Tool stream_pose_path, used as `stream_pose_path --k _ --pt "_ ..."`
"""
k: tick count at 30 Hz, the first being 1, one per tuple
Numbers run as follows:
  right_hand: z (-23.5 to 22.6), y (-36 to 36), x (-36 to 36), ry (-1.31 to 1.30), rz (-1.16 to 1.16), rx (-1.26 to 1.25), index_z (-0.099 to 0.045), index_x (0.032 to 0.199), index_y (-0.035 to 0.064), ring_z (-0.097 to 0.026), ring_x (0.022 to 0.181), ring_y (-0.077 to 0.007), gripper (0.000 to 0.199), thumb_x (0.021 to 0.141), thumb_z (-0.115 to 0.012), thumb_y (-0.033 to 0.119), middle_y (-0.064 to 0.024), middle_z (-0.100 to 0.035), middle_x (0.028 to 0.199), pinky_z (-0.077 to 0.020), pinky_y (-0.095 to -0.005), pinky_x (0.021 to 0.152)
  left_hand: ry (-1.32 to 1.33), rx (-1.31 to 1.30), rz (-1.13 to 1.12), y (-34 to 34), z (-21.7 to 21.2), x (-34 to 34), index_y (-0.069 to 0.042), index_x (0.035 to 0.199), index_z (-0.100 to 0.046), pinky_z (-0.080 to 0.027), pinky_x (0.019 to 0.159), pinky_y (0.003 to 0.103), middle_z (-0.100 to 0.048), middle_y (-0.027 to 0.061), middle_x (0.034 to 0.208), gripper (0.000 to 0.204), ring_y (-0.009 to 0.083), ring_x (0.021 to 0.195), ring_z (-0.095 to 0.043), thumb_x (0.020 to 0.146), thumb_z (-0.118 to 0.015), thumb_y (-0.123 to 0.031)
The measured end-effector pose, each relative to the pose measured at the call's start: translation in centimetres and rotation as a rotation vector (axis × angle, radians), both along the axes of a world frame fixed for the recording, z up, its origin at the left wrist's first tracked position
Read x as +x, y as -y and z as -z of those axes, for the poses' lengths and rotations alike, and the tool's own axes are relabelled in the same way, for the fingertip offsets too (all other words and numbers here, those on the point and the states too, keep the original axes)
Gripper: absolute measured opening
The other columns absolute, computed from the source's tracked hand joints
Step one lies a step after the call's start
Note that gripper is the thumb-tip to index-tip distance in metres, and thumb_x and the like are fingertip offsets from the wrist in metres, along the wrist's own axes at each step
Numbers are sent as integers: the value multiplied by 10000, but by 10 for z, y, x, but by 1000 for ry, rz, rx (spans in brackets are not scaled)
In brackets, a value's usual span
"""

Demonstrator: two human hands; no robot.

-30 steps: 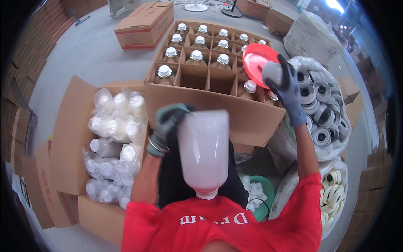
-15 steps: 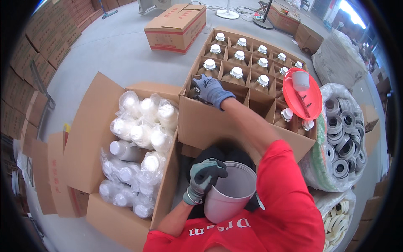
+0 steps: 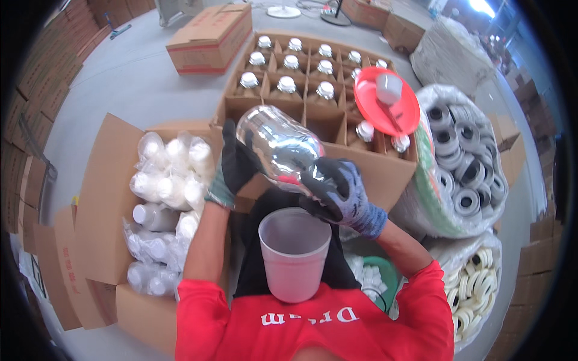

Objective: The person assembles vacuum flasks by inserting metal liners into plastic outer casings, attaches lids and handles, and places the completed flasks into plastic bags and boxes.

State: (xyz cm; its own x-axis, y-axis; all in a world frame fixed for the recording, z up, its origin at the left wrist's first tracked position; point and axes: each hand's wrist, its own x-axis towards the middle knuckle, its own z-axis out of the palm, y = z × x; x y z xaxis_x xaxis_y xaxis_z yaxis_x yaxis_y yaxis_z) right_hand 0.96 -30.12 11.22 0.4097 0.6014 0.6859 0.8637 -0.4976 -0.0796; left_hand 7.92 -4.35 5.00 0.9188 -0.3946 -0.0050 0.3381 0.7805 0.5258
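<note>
A shiny mirror-silver flask (image 3: 274,144) lies tilted in the air, its narrower end down toward the right. My left hand (image 3: 232,168), in a green and black glove, presses against its broad end. Around the narrower end wrap the fingers of my right hand (image 3: 343,195), in a blue-grey glove, hiding the flask's mouth. Below the flask, a greyish-white plastic bucket (image 3: 295,268) stands upright between my thighs. Just beyond my hands is a divided carton (image 3: 379,177) of silver bottles with white caps (image 3: 287,84); some cells along its near side hold no bottle.
A red plate (image 3: 397,117) with a translucent cup (image 3: 389,89) rests on the carton's right side. Left stands an open box (image 3: 99,204) of bagged white bottles (image 3: 171,180). Sacks of grey rings (image 3: 472,171) and cream rings (image 3: 475,289) stand right, near a green basin (image 3: 385,280).
My right hand has come back from the carton's near-left cell with the silver flask. My left hand has left the bucket's rim and gone up to the flask. The view has shifted.
</note>
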Motion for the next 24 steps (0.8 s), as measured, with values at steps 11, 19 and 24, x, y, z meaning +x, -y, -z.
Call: stream_pose_path --k 11,19,24 --pt "85 34 -132 -963 99 818 -445 1357 -9 -463 1252 -322 581 825 -660 84 -187 -420 1350 -386 -389 1051 589 864 -46 9 -19 -77 25 1407 -410 -337 1097 361 -469 140 1414 775 248 1303 -447 827 -700 -400" --pt "146 51 -252 -1107 -108 401 -249 1485 15 -206 1426 -396 916 786 -773 295 -236 -219 1517 -216 -461 1155 147 1214 -324 -60 59 -267 -19 1405 -414 -349 1094 380 -466 139 1401 750 261 1305 -448 811 -715 -362" --pt "81 18 -167 -950 -356 411 -274 1467 1 -295 1380 -409 946 753 -799 335 -238 -296 1475 -244 -472 1136 258 1472 -248 -106 175 -333 -48 1388 -441 -367 1082 397 -481 141 1399 717 267 1290 -470 779 -769 -237"
